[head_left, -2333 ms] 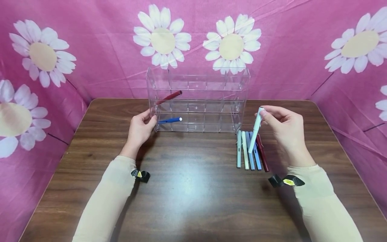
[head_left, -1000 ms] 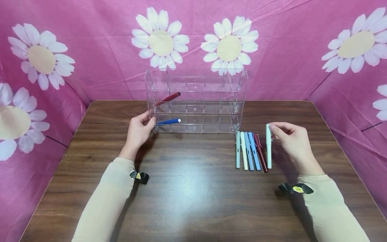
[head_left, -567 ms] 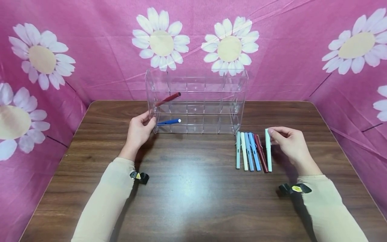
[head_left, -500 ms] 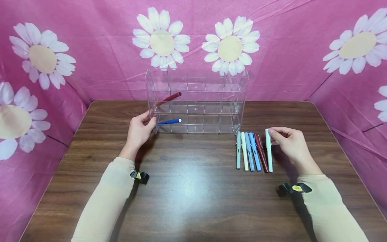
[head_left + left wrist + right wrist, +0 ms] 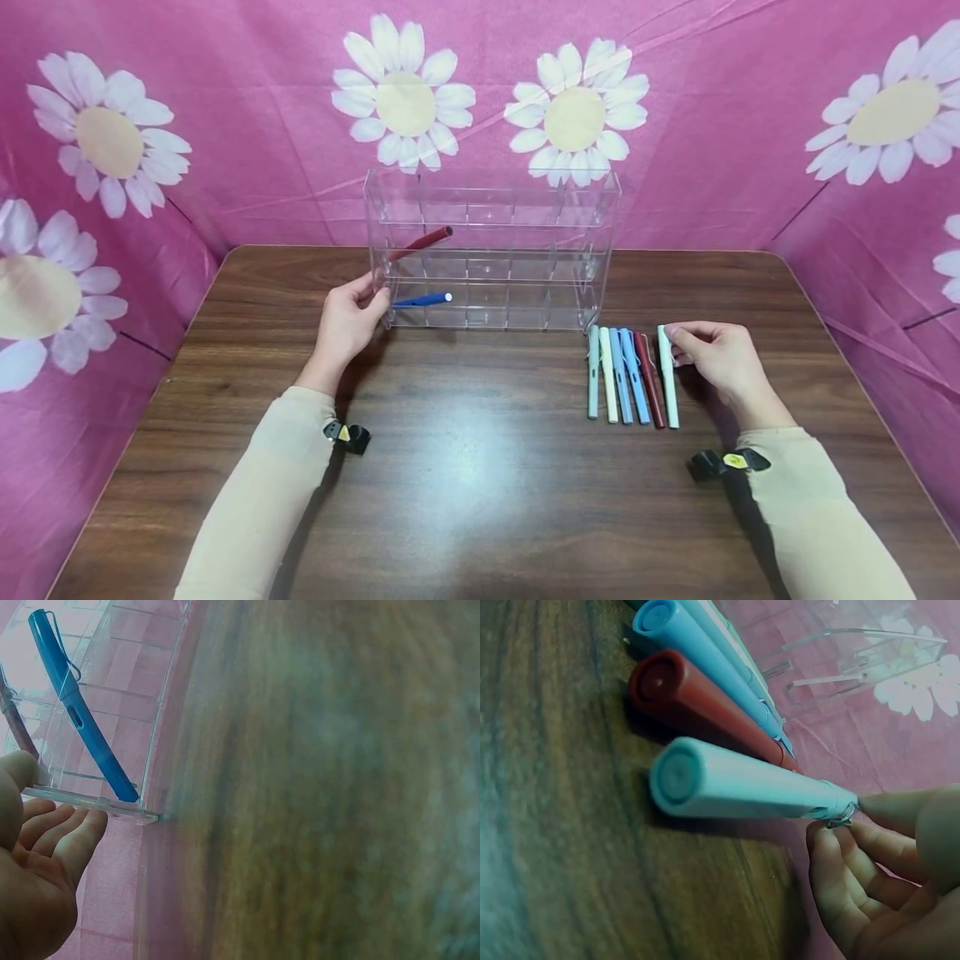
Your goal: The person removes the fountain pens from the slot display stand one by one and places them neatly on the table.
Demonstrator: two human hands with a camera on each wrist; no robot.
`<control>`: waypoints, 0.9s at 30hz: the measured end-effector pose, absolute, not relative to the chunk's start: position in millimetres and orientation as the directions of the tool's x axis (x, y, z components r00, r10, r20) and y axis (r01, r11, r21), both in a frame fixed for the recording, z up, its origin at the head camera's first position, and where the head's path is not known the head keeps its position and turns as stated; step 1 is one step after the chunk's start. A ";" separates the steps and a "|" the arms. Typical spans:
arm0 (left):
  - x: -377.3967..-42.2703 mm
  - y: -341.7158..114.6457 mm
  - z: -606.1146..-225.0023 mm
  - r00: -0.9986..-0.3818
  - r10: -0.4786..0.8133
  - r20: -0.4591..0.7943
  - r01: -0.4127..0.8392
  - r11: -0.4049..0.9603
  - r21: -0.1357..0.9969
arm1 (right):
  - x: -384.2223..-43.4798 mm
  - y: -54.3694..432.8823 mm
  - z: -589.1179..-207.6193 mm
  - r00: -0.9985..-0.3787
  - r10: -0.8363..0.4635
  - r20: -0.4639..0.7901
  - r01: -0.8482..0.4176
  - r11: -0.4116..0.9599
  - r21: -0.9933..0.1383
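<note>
My right hand [image 5: 716, 354] pinches the cap end of a mint-green pen [image 5: 670, 392], which lies at the right end of a row on the table. Left of it are a dark red pen [image 5: 649, 382], two blue pens [image 5: 635, 387], a cream pen [image 5: 608, 385] and a grey-green pen [image 5: 593, 385]. With thumb and fingers my left hand [image 5: 348, 321] holds the left side of a clear plastic rack [image 5: 487, 319]. A blue pen [image 5: 90, 731] leans in its lowest tier, and a dark red pen [image 5: 423, 242] leans one tier higher.
The rack stands upright at the back of the brown wooden table [image 5: 465, 517], divided into several compartments. Behind it hangs a pink cloth [image 5: 487, 67] with large white daisies, also along both sides.
The right hand has carried the mint-green pen rightward from above the row and lowered it beside the dark red pen. My left hand keeps its hold on the rack.
</note>
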State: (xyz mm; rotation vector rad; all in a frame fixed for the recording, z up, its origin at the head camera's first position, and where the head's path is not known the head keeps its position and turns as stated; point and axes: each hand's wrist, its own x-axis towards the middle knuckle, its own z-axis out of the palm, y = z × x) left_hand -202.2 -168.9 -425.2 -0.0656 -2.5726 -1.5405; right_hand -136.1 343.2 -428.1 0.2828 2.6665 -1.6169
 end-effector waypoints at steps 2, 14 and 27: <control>-202.1 -169.0 -424.6 -0.989 -0.034 0.141 0.109 0.470 0.876 | -137.0 343.5 -428.0 -0.985 0.125 -0.122 0.166 0.459 -0.873; -204.1 -168.8 -424.8 -0.988 -0.031 0.150 0.119 0.462 0.879 | -142.0 344.5 -425.6 -0.981 0.069 -0.179 0.189 0.516 -0.836; -201.8 -169.2 -425.6 -0.989 -0.041 0.141 0.106 0.458 0.883 | -140.9 342.5 -424.7 -0.974 0.051 -0.222 0.206 0.610 -0.765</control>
